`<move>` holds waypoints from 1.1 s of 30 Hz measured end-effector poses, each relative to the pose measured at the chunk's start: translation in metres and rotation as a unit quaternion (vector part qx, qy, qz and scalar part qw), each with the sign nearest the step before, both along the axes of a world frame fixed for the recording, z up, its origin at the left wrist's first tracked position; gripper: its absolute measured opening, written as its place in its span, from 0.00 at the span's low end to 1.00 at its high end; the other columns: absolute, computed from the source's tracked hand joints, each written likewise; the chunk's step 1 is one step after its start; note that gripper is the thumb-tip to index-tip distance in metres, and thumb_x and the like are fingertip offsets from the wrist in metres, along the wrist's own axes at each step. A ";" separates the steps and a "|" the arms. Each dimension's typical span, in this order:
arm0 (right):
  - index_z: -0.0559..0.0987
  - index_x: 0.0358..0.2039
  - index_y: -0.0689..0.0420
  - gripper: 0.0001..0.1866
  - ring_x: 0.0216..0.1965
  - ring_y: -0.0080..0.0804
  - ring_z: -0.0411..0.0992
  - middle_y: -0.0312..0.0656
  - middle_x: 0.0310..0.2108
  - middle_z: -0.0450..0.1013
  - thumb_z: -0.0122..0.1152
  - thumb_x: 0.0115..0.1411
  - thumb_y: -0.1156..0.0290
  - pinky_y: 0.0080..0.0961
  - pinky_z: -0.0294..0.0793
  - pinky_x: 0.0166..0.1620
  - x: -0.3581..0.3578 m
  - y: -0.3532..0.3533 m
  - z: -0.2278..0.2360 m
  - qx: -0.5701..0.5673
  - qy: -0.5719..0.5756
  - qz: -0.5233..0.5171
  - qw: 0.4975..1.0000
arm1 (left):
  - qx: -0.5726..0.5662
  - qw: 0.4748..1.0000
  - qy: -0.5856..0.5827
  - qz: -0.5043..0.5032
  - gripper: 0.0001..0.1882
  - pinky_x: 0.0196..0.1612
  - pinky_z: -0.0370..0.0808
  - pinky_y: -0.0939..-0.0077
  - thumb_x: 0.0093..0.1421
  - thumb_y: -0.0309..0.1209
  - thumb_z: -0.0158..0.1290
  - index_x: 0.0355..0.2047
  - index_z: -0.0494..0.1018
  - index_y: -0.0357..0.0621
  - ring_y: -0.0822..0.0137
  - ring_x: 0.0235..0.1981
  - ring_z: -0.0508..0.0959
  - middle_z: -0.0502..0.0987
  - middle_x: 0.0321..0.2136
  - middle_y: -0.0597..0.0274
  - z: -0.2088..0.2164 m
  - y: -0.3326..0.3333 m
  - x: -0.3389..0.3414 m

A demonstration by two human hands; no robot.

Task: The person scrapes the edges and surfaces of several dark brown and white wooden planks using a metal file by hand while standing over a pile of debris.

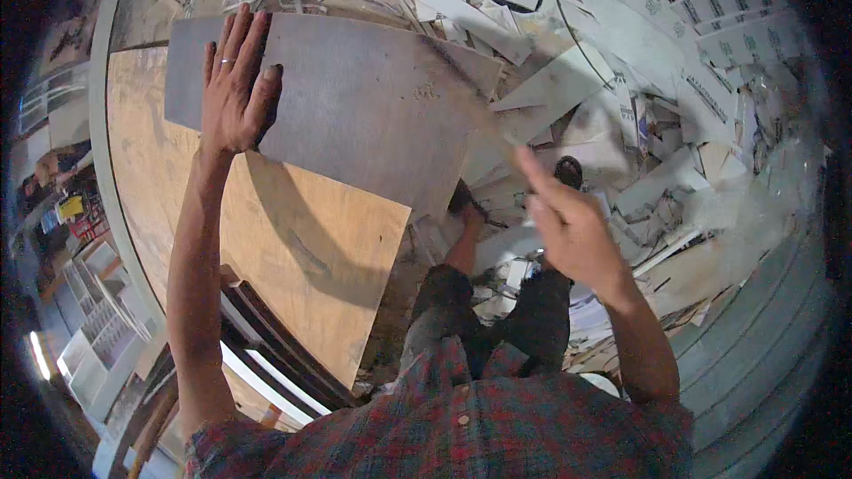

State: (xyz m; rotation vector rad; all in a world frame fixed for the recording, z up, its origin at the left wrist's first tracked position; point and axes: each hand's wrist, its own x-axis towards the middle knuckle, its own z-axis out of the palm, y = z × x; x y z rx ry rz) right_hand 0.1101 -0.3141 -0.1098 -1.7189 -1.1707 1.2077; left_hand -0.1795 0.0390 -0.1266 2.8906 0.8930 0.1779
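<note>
My left hand (pixel 236 93) lies flat on the far left part of a grey board (pixel 355 80), fingers stretched out, with a ring on one of them. The grey board rests on a larger light brown wooden sheet (pixel 355 244). To the right, my right hand (pixel 572 226) is closed round a long brush-like tool (pixel 493 115), smeared by motion. Its handle end looks light brown and its far part is a dark strip, over the board's right edge. A small patch of crumbs (pixel 424 90) lies on the board, left of the tool.
Offcuts (pixel 550 98) of white and grey sheet litter the floor at the right and far side. My feet (pixel 470 213) stand among them. Dark strips (pixel 275 328) lean near the sheet's near left side. Ribbed grey panelling (pixel 754 372) is at the near right.
</note>
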 end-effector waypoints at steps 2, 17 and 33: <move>0.65 0.72 0.51 0.29 0.32 0.41 0.77 0.55 0.41 0.80 0.50 0.71 0.76 0.34 0.77 0.42 -0.010 0.017 0.001 0.025 -0.011 0.001 1.000 | 0.003 1.000 0.002 -0.001 0.39 0.74 0.40 0.38 0.70 0.55 0.36 0.76 0.55 0.52 0.47 0.77 0.49 0.51 0.76 0.51 0.001 0.004 0.002; 0.68 0.70 0.46 0.29 0.44 0.50 0.80 0.56 0.52 0.78 0.54 0.69 0.75 0.36 0.77 0.48 0.029 0.024 0.017 -0.076 -0.033 0.099 0.992 | 0.005 1.000 -0.001 0.000 0.38 0.74 0.39 0.40 0.69 0.56 0.36 0.76 0.54 0.55 0.49 0.77 0.48 0.51 0.76 0.53 0.003 0.002 -0.002; 0.65 0.72 0.37 0.31 0.34 0.57 0.80 0.60 0.35 0.78 0.53 0.70 0.70 0.50 0.76 0.38 -0.017 0.014 0.007 -0.034 -0.020 0.096 0.995 | 0.012 1.000 -0.006 0.001 0.37 0.75 0.40 0.41 0.69 0.53 0.38 0.76 0.55 0.56 0.49 0.77 0.50 0.53 0.76 0.52 0.001 0.003 0.004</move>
